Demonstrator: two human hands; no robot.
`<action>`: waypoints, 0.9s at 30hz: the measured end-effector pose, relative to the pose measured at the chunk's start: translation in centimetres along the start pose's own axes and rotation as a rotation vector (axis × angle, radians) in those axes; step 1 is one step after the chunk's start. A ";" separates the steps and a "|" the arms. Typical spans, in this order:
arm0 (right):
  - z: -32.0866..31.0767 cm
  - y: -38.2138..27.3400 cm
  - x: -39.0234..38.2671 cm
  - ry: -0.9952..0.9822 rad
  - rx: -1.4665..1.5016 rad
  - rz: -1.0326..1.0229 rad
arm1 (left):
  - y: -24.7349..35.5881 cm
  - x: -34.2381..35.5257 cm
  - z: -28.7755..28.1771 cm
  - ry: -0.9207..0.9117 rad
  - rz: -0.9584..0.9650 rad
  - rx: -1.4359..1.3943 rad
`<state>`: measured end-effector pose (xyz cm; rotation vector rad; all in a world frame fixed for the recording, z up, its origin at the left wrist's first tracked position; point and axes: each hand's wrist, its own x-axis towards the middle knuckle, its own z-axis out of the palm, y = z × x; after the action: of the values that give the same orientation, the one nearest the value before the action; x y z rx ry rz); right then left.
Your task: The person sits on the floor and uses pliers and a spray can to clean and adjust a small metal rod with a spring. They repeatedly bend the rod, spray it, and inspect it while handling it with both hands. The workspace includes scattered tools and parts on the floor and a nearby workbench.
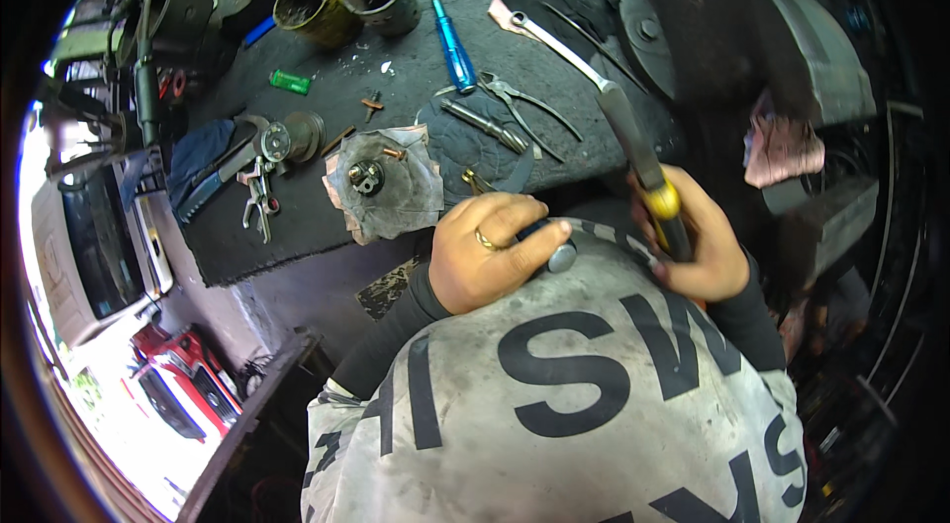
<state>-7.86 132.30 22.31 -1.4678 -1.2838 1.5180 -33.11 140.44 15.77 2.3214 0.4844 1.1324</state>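
My right hand (703,241) is closed round the yellow and black handle of what looks like a flat file (630,132); its long grey blade points up and away over the bench edge. Close to my shirt, my left hand (495,251) is curled round a small dark part with a round grey end (562,258); the fingers hide most of it. Just beyond the left hand, a brass-coloured piece (473,181) lies on a dark round cloth. A stained cloth (396,201) to its left carries a dark round metal part (366,178) and a small copper-coloured piece (394,153).
On the dark bench (327,107) lie a combination wrench (564,53), pliers (529,107), a blue-handled screwdriver (450,48), a metal shaft (485,124) and a green lighter (290,82). Two tins (381,3) stand at the back. A large machine (727,28) borders the right.
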 end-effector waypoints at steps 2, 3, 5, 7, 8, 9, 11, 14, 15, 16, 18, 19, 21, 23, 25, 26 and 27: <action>-1.5 -1.3 -0.1 -0.072 -0.330 -0.239 | 0.2 -0.6 0.3 0.074 -0.059 -0.015; -1.9 -2.1 0.1 -0.111 -0.421 -0.237 | 0.3 -0.6 0.1 0.057 -0.077 -0.025; -1.9 -3.8 0.6 -0.143 -0.586 -0.235 | 0.5 -1.0 0.0 0.058 -0.089 -0.029; -1.5 -5.2 0.9 -0.153 -0.791 -0.299 | 0.6 -1.6 0.2 0.117 -0.091 -0.047; -1.3 -5.7 1.2 -0.158 -0.875 -0.356 | 0.7 -1.8 0.5 0.159 -0.100 -0.053; -1.2 -5.9 1.3 -0.165 -0.912 -0.385 | 0.6 -2.1 1.0 0.223 -0.089 -0.016; -1.2 -6.0 1.4 -0.163 -0.927 -0.443 | 0.7 -2.1 1.0 0.264 -0.114 0.001; -0.6 -6.3 1.3 -0.119 -1.006 -0.545 | 1.1 -2.5 0.9 0.290 -0.149 0.009; -0.5 -6.4 1.3 -0.127 -1.015 -0.555 | 1.0 -2.5 0.8 0.299 -0.154 0.009; -0.5 -6.5 1.4 -0.138 -1.026 -0.569 | 1.1 -2.7 0.8 0.311 -0.159 0.013; -0.1 -6.5 1.6 -0.148 -1.031 -0.589 | 1.2 -2.9 1.1 0.347 -0.176 0.025; 0.0 -6.5 1.6 -0.145 -1.033 -0.597 | 1.1 -3.0 1.1 0.349 -0.176 0.024; 0.3 -6.5 1.7 -0.138 -1.024 -0.603 | 1.1 -3.0 1.2 0.354 -0.171 0.015; 0.4 -6.5 1.8 -0.134 -1.019 -0.604 | 1.0 -2.9 1.2 0.361 -0.162 0.001; 0.5 -6.6 1.8 -0.136 -1.018 -0.598 | 0.9 -2.8 1.0 0.357 -0.154 0.009; 0.4 -6.5 1.8 -0.137 -1.025 -0.604 | 0.9 -2.8 1.0 0.355 -0.151 0.013; 0.4 -6.5 1.7 -0.138 -1.031 -0.612 | 0.9 -2.7 0.9 0.353 -0.154 0.017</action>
<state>-9.60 135.81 27.80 -1.2833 -2.5162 0.5260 -33.87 138.02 14.13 2.0611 0.7883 1.4703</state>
